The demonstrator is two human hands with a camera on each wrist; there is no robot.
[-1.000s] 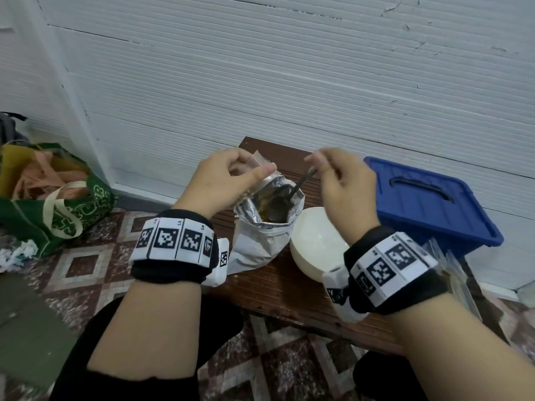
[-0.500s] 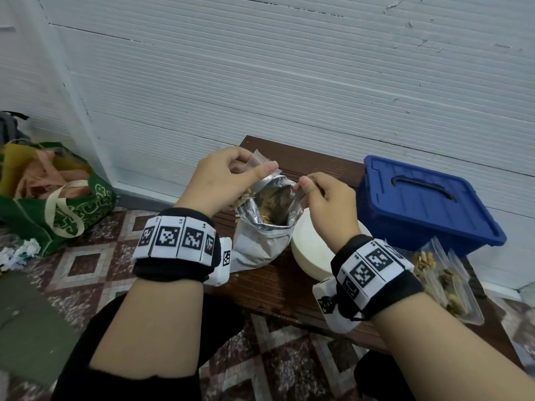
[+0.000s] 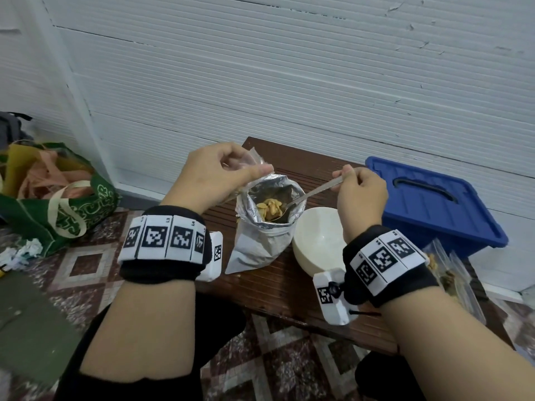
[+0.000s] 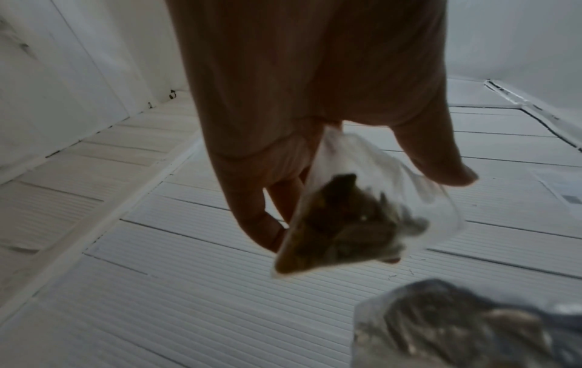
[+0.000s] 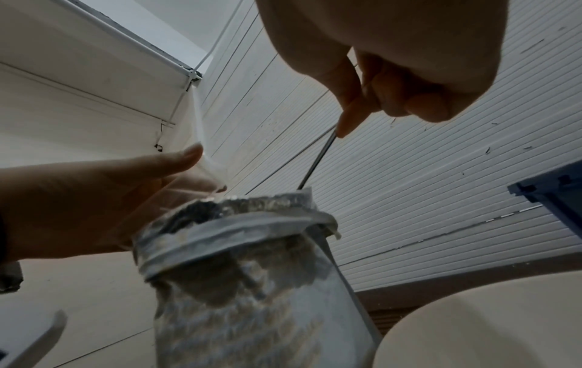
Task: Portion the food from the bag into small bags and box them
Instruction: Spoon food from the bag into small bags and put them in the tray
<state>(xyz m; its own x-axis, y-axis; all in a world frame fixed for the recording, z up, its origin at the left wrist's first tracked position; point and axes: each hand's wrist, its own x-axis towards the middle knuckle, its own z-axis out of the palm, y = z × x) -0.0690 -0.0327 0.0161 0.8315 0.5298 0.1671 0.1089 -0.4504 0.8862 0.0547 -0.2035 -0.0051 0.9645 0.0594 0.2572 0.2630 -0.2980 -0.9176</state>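
Writing: white lettering is showing on the green tote bag (image 3: 62, 204) at the left edge of the head view, too curled to read; the wristbands are carrying black-and-white square codes, no words.
Foil bag (image 3: 267, 224): standing upright at the centre of the head view on the dark wooden table (image 3: 289, 287), its mouth rolled down and gaping open, silver lining crinkled, pale yellowish pieces of food (image 3: 270, 209) lying inside.
Small bag (image 4: 362, 206): clear plastic, hanging in the middle of the left wrist view with dark food gathered in its lower corner; in the head view it is sitting just above the foil bag's upper-left rim.
Left hand (image 3: 214, 175): thumb and fingers are pinching the small bag's top edge, holding its mouth apart.
Right hand (image 3: 360, 195): right of centre, fingers are curling round the handle of a metal spoon (image 3: 307, 196), whose bowl is dipping into the foil bag among the food.
Bowl (image 3: 315, 241): white, sitting just right of the foil bag, partly behind the right wrist.
Box (image 3: 434, 204): blue plastic, lid on with a slot handle, lying at the right of the frame.
Filled bags (image 3: 451, 273): clear, lying at the lower right beside the box, food showing inside.
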